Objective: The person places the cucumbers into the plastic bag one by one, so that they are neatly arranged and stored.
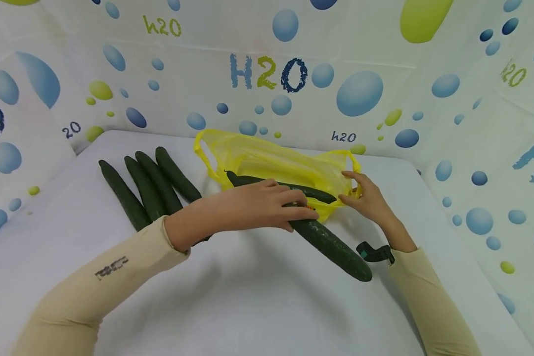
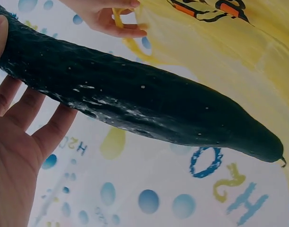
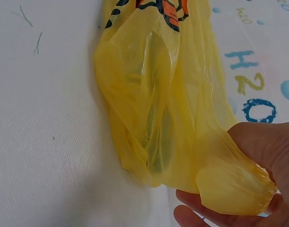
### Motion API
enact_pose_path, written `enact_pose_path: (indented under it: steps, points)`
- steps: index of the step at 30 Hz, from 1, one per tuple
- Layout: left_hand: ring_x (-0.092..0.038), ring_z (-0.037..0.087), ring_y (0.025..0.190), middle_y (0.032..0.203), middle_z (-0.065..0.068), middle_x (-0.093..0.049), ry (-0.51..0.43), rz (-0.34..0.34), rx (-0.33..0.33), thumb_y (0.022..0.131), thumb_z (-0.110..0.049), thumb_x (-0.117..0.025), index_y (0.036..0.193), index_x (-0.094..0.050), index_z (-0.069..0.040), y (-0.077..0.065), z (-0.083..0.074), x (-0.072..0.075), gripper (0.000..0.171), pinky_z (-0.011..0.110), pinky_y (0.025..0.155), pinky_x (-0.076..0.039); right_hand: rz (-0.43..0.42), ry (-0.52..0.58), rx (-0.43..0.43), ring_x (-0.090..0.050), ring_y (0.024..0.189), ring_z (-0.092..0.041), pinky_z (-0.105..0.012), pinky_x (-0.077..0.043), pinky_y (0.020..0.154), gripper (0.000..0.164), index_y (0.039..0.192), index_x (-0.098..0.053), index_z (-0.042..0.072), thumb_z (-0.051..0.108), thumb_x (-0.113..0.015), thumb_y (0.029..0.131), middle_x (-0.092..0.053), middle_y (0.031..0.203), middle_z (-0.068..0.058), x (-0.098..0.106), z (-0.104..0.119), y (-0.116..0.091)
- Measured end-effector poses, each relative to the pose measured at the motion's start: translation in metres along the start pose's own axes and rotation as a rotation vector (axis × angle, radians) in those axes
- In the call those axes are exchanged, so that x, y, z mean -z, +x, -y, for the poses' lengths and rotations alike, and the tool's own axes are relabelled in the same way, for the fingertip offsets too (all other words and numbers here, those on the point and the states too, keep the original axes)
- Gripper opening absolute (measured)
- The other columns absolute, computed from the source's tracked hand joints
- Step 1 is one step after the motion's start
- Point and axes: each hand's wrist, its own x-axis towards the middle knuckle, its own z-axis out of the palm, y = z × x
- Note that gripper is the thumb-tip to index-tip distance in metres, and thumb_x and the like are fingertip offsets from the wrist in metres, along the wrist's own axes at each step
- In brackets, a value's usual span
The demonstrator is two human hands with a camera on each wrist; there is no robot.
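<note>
My left hand (image 1: 289,202) grips a dark green cucumber (image 1: 335,247) over the table, in front of a yellow plastic bag (image 1: 276,153). The left wrist view shows this cucumber (image 2: 149,99) across the left fingers, its stem end pointing right; in the head view, the hand and forearm cover part of it. At the bag's right side, my right hand (image 1: 369,198) holds the handle between thumb and fingers. Another cucumber (image 1: 316,193) lies at the bag's mouth, partly behind the left hand. A greenish shape (image 3: 158,118) shows through the bag's film in the right wrist view.
Several cucumbers (image 1: 151,185) lie side by side on the left of the white-covered table (image 1: 249,306), their near ends partly behind the left forearm. A backdrop (image 1: 267,109) with printed drops stands behind the table. A dark band (image 1: 376,253) sits on the right wrist.
</note>
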Motion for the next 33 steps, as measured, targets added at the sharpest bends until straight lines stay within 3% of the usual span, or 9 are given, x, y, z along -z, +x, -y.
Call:
enact_pose_path:
  steps: [6,10,19,28,33]
  points:
    - [-0.061,0.017,0.088,0.118,0.004,-0.057,-0.148,0.005,0.114,0.093,-0.033,-0.066,0.138,-0.051,-0.017,0.007,0.02,-0.006,0.05,0.029,0.082,-0.051,-0.006,0.012,0.033,-0.053,0.091,-0.036,-0.05,-0.048,0.084,0.06,0.142,-0.042,-0.004,0.005,-0.068,0.089,-0.044,0.137,-0.029,-0.003,-0.003,0.001]
    - [-0.062,0.018,0.092,0.119,0.005,-0.056,-0.226,0.014,0.178,0.093,-0.031,-0.066,0.137,-0.052,-0.018,0.011,0.031,-0.011,0.049,0.034,0.089,-0.051,-0.011,0.01,0.037,-0.053,0.091,-0.036,-0.049,-0.047,0.084,0.06,0.142,-0.043,-0.004,0.003,-0.069,0.088,-0.045,0.137,-0.029,-0.003,-0.005,0.002]
    - [-0.062,0.021,0.096,0.121,0.008,-0.054,-0.272,-0.041,0.243,0.093,-0.024,-0.067,0.137,-0.052,-0.017,0.014,0.051,-0.03,0.046,0.039,0.088,-0.05,-0.014,0.036,0.052,-0.05,0.112,-0.047,-0.059,-0.042,0.098,0.06,0.14,-0.042,-0.006,0.003,-0.07,0.088,-0.044,0.136,-0.032,0.0,-0.005,0.002]
    - [-0.06,0.022,0.087,0.119,0.009,-0.055,-0.322,-0.053,0.285,0.094,-0.021,-0.065,0.135,-0.054,-0.014,0.012,0.067,-0.052,0.043,0.038,0.083,-0.051,-0.036,0.012,0.088,-0.045,0.123,-0.047,-0.058,-0.044,0.097,0.06,0.139,-0.043,-0.008,-0.001,-0.071,0.086,-0.046,0.135,-0.032,-0.003,-0.007,0.001]
    - [-0.061,0.022,0.088,0.121,0.009,-0.055,-0.35,-0.043,0.308,0.096,-0.025,-0.061,0.136,-0.053,-0.013,0.013,0.071,-0.06,0.042,0.035,0.085,-0.053,-0.036,0.017,0.065,-0.05,0.113,-0.046,-0.058,-0.043,0.098,0.063,0.139,-0.044,-0.006,-0.005,-0.072,0.083,-0.046,0.135,-0.031,-0.002,-0.006,-0.001]
